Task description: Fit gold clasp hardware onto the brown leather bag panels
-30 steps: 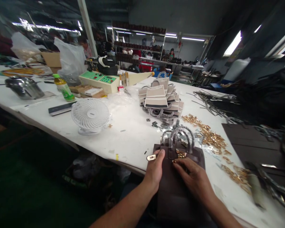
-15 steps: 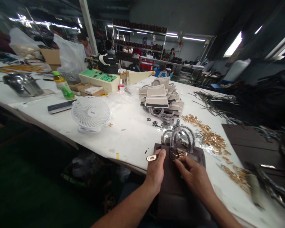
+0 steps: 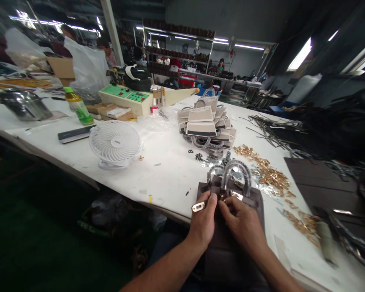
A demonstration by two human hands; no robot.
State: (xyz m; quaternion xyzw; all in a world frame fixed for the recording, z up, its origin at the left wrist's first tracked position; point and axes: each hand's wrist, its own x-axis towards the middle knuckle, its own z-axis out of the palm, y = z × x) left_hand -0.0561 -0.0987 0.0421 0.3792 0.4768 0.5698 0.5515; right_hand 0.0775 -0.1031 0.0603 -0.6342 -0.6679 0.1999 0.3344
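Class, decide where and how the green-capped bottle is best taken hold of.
Probably around the middle of the bottle, below the green cap, coming from the near side. It stands on its base with a rounded body that fingers could wrap, while cardboard boxes sit close on the right of the picture.

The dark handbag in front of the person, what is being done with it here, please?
A person works on the dark handbag with both bare hands. The left hand holds it near its top edge, and a slotted gold plate sticks out beside the fingers. The right hand has its fingertips at a small gold piece near the handles, which stand up. Many loose gold fittings lie on the white table.
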